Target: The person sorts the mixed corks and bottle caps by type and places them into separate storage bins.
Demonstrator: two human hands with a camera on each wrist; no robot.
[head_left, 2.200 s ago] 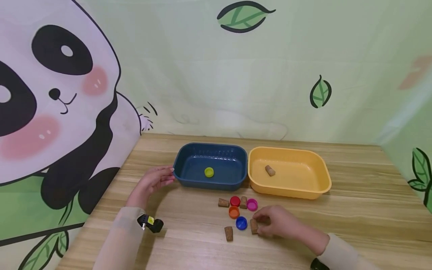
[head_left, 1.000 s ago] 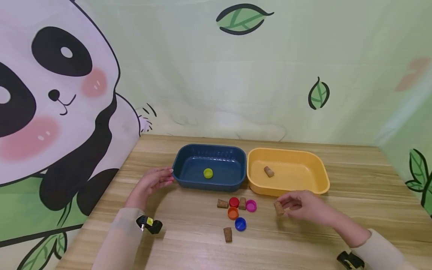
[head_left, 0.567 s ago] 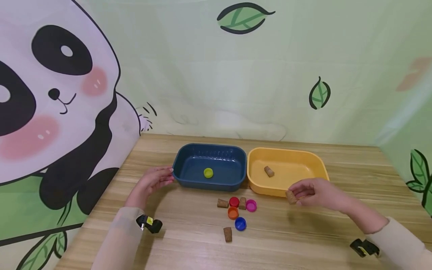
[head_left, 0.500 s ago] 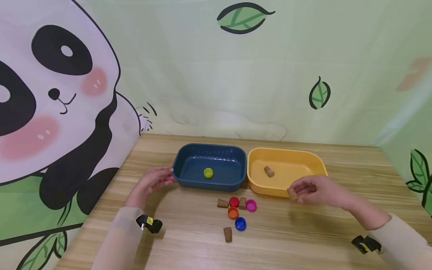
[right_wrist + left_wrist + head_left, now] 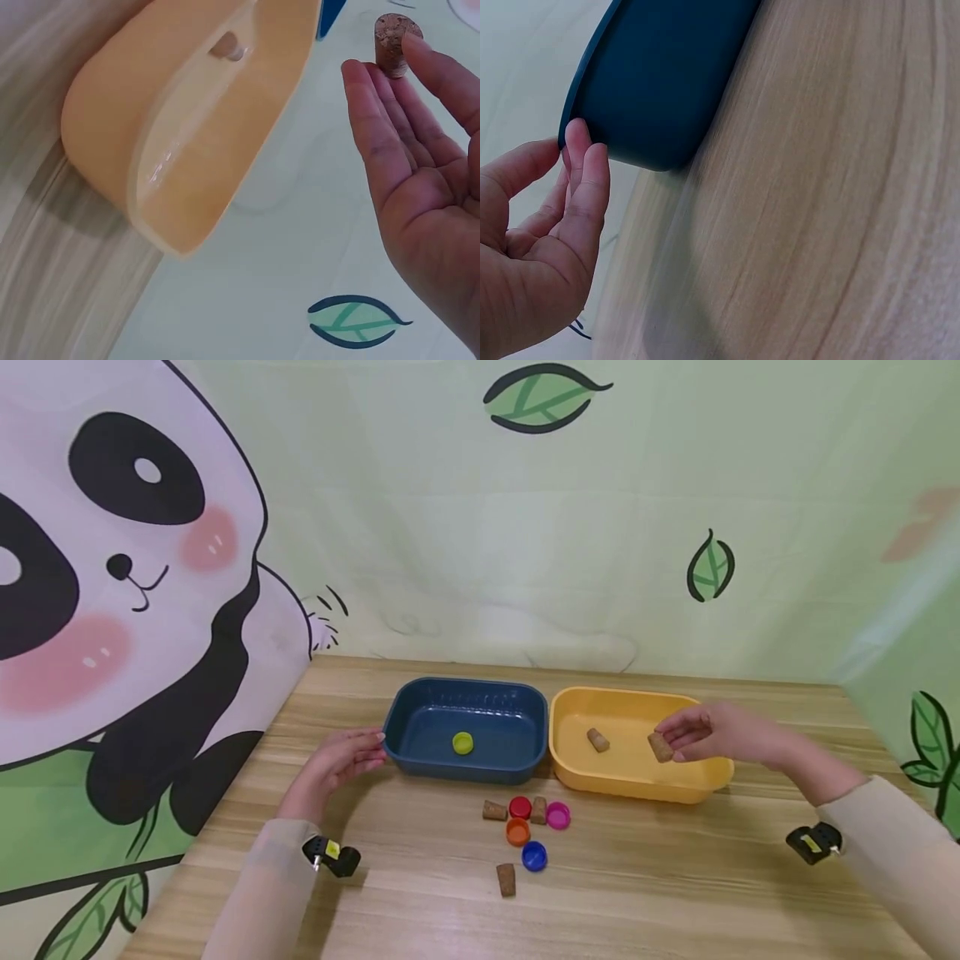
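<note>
On the left of the pale wooden table [image 5: 420,910], the person's left hand [image 5: 333,766] rests with relaxed, nearly straight fingers; its fingertips [image 5: 581,146] touch the outer left wall of a dark blue rectangular plastic tray [image 5: 401,752] and hold nothing. A small yellow-green bottle cap [image 5: 463,742] lies inside that tray. In front of the trays lie loose corks and red, orange, blue and pink caps. To the right, just beside the blue tray, is a yellow rectangular plastic tray [image 5: 705,777] with one short brown cork [image 5: 597,740] lying in it. The right hand [image 5: 712,732] hovers over this tray's right half, pinching a second short brown cork stopper [image 5: 660,747] between thumb and fingertips, the other fingers loosely extended. The held cork's long axis tilts, upper end toward the blue tray, lower end toward the person. The grip looks light; let go over the near rim, the round cork could bounce or roll onto the table.
</note>
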